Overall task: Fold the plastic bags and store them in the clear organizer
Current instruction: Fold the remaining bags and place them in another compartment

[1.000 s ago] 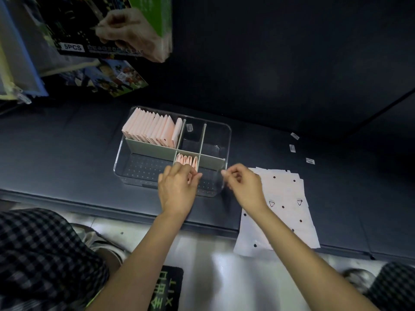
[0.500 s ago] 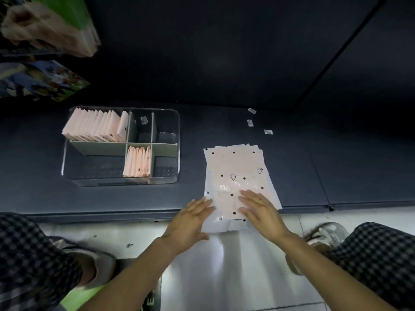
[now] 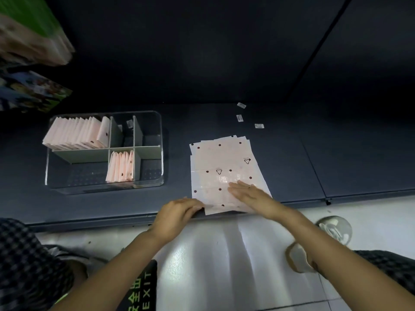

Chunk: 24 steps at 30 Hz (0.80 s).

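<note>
On the dark surface (image 3: 224, 117) we see the clear organizer (image 3: 160, 151) at left, with folded pink bags upright in its far-left and near-middle compartments, well apart from the flat stack of plastic bags (image 3: 221, 158) at the near edge. Our right hand (image 3: 251, 195) lies flat on the stack, grip released. Our left hand (image 3: 177, 215) curls its grip onto the stack's near-left corner.

Packages (image 3: 31, 41) top left blurred, cut by edge; left hand (image 3: 177, 215) fingertips hidden under bag stack (image 3: 222, 167) corner.
</note>
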Each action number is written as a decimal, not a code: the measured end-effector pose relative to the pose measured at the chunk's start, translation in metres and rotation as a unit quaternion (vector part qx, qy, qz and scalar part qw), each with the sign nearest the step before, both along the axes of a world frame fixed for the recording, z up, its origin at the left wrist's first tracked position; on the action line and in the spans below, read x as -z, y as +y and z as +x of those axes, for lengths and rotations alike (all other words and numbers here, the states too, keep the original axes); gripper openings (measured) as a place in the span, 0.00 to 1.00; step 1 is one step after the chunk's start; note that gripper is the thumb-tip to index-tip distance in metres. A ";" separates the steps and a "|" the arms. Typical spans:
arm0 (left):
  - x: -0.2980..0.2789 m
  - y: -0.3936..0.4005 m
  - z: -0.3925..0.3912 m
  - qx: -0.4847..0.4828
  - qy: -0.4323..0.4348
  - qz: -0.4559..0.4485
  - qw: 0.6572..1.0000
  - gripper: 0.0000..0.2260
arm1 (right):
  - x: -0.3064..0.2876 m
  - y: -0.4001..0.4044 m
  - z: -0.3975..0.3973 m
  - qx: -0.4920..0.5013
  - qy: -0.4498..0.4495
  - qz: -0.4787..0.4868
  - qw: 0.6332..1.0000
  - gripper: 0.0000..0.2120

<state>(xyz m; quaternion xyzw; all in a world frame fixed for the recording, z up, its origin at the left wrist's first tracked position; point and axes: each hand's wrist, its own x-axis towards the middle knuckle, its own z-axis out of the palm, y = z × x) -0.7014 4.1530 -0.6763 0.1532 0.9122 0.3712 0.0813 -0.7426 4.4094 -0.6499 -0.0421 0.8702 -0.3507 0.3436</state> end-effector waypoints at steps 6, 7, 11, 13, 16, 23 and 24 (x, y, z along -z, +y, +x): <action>-0.017 0.011 -0.024 -0.103 -0.065 0.105 0.987 0.10 | -0.048 0.034 -0.026 0.025 -0.111 -0.116 0.987 0.28; -0.019 0.013 -0.029 -0.112 -0.070 0.113 0.985 0.11 | -0.048 0.036 -0.028 0.031 -0.113 -0.151 0.982 0.25; -0.019 0.021 -0.047 -0.187 -0.094 0.136 0.968 0.13 | -0.034 0.027 -0.040 0.092 -0.053 -0.170 0.980 0.11; -0.019 0.025 -0.054 -0.225 -0.102 0.126 0.961 0.12 | -0.022 0.016 -0.049 0.157 0.013 -0.127 0.979 0.11; -0.018 0.031 -0.052 -0.262 -0.052 0.066 0.962 0.10 | -0.006 -0.001 -0.063 0.222 0.033 -0.084 0.971 0.11; 0.005 0.037 -0.021 0.002 0.137 -0.139 0.981 0.21 | 0.023 -0.011 -0.084 0.217 0.064 0.060 0.972 0.11; 0.009 0.038 -0.017 0.037 0.140 -0.184 0.972 0.22 | 0.024 -0.011 -0.085 0.216 0.063 0.065 0.972 0.11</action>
